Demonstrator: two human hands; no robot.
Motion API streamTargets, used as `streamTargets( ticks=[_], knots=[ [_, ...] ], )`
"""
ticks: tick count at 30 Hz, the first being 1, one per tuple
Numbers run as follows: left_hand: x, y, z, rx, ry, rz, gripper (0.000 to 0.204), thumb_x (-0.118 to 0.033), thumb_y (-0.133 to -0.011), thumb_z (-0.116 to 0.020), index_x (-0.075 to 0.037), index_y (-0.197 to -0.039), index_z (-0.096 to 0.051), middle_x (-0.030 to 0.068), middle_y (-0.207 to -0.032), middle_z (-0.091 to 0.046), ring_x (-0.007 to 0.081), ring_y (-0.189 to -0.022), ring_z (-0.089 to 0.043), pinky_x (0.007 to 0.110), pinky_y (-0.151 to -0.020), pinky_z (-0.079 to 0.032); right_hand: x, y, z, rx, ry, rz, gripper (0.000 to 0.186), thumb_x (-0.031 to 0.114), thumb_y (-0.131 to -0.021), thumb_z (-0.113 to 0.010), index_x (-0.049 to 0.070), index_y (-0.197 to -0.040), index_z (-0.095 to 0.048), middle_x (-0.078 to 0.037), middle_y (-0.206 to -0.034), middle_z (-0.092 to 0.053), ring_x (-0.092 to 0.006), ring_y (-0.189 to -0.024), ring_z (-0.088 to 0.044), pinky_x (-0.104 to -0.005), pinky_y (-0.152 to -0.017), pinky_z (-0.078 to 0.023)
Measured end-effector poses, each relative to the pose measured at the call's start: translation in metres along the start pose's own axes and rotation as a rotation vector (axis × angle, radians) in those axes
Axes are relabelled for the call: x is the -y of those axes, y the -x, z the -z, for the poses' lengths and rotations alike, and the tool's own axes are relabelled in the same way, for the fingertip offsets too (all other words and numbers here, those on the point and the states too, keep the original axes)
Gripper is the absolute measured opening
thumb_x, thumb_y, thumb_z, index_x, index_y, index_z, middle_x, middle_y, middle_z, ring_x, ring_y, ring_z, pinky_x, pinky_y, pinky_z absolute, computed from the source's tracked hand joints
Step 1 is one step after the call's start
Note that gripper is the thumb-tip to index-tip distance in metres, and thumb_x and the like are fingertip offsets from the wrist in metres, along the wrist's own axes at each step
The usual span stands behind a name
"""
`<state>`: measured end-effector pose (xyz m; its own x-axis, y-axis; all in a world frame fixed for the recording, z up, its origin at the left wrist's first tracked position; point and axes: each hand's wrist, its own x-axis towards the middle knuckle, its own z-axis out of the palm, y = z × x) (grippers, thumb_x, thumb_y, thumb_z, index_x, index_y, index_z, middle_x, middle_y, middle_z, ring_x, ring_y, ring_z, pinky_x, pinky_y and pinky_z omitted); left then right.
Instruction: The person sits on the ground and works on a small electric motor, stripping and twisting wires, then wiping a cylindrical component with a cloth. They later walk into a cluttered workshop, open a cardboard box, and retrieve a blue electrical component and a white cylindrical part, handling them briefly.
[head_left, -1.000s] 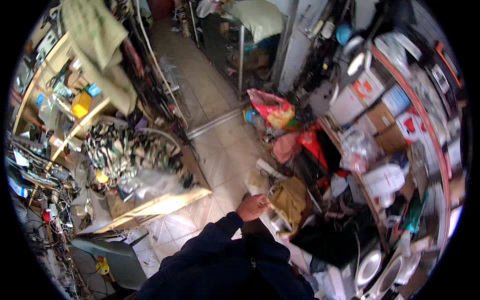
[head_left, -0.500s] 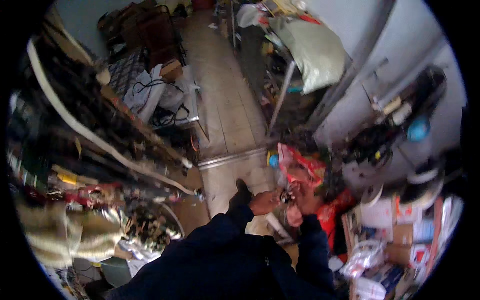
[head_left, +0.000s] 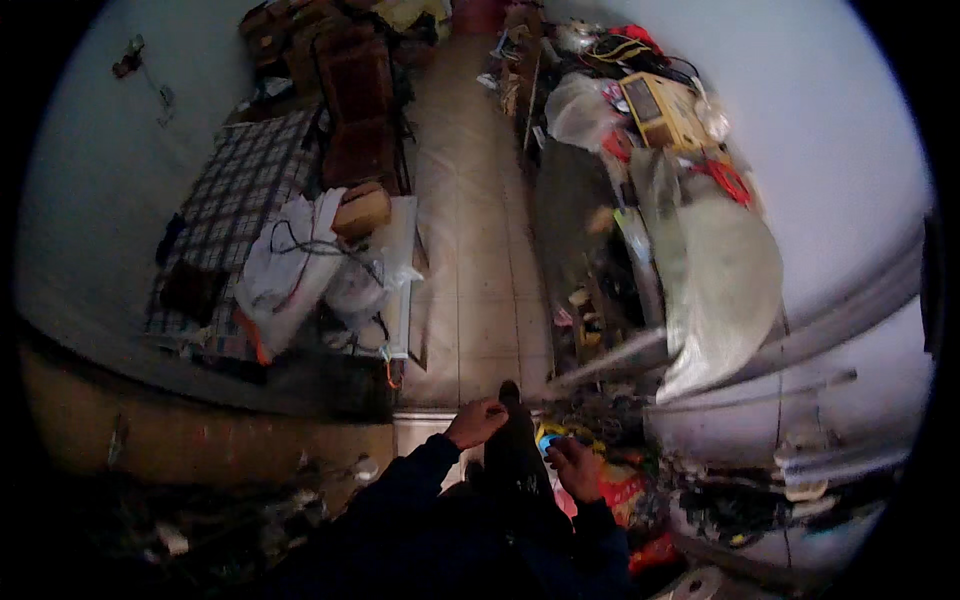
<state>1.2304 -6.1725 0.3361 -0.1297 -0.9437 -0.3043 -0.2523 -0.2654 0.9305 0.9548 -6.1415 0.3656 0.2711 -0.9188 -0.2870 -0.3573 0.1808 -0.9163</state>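
My left hand (head_left: 475, 424) is low in the middle of the view, fingers curled over my dark trouser leg; whatever may be in them is too small to make out. My right hand (head_left: 574, 467) is lower and to the right, fingers bent, contents unclear, in front of a small blue item (head_left: 548, 440) and a red printed bag (head_left: 620, 488) below. Under my hands, a dark shoe (head_left: 508, 390) steps at the metal threshold strip (head_left: 420, 414) on the tiled floor (head_left: 460, 300).
A narrow tiled aisle runs ahead between a plaid-covered bed (head_left: 240, 175) with bags, cardboard box (head_left: 362, 208) and brown chair (head_left: 355, 105) at left, and a cluttered rack with pale sack (head_left: 715, 300) and beige appliance (head_left: 660, 110) at right. A wooden board (head_left: 250, 450) edges the near left.
I have moved forward and turned into the aisle; shelving and boxes have slid back out of view. My two hands, together half a second ago at a small item, are now apart.
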Motion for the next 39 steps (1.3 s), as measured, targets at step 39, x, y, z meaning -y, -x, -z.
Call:
streamTargets(
  ticks=[39],
  knots=[
    [-0.181, -0.894, 0.791, -0.626, 0.142, 0.310, 0.029, -0.027, -0.095, -0.064, -0.003, -0.112, -0.061, 0.0081, -0.102, -0.067, 0.0178, -0.089, -0.063, 0.033, -0.079, -0.051, 0.395, -1.260, -0.011, 0.238, 0.150, 0.100, 0.030, 0.020, -0.095, -0.063, -0.006, -0.109, -0.066, -0.017, -0.088, -0.071, -0.0221, -0.081, -0.071, -0.0353, -0.070, -0.054]
  ],
)
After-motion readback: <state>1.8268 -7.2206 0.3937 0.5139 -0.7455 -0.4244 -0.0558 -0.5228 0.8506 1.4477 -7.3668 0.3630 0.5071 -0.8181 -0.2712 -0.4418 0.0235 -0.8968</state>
